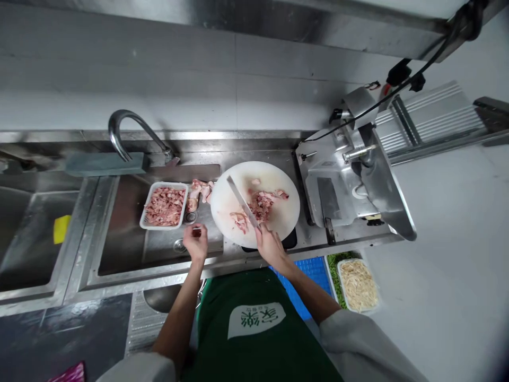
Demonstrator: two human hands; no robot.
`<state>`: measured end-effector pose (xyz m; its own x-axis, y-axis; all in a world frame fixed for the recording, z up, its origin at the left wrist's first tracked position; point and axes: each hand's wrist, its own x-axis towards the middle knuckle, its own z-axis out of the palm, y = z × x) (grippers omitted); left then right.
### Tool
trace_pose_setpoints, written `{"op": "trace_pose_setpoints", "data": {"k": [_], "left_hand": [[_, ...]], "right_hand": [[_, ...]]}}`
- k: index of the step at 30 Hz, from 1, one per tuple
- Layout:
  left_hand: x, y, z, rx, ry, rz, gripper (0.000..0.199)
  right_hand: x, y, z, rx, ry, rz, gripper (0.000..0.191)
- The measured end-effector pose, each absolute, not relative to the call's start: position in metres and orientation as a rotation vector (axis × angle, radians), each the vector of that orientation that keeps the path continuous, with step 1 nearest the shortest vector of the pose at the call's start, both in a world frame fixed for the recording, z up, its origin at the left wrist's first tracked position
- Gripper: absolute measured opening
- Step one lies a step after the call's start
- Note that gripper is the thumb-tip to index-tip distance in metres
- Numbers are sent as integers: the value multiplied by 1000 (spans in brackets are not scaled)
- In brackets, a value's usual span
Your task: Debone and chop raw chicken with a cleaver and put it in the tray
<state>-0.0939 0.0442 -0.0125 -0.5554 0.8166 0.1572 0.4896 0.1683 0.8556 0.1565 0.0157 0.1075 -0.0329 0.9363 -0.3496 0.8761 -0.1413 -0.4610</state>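
Observation:
My right hand (269,243) is wrapped round the handle of a knife (240,200), whose blade lies slantwise over a round white cutting board (222,188). Chopped raw meat (262,206) is piled on the board to the right of the blade, with thin scraps (239,221) on its left. Over the sink's right part is my left hand (196,240), its fingers curled; whether anything is between them is too small to tell. Beyond it, larger raw meat pieces (194,196) lie beside the board. A white basket (162,228) to their left holds chopped meat.
A faucet (129,115) arches above the sink (127,223). Right of the board stands a metal slicing machine (358,154) with a cleaver (328,201) lying by it. Low at the right, a tub (358,285) holds pale shreds. A yellow sponge (61,229) is far left.

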Motion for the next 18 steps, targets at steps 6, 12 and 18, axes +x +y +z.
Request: {"op": "trace_pose_setpoints", "data": {"k": [6,12,18], "left_hand": [[-102,22,-16,1223,2102,1370,15],[-61,47,-11,1676,1529,1185,14],[-36,70,-25,2094,1192,869,18]], "right_hand": [[123,35,93,-1994,-1980,879,46],[128,50,43,-1987,-2091,913,60],[133,70,48,-1997,-1987,1202,35]]}}
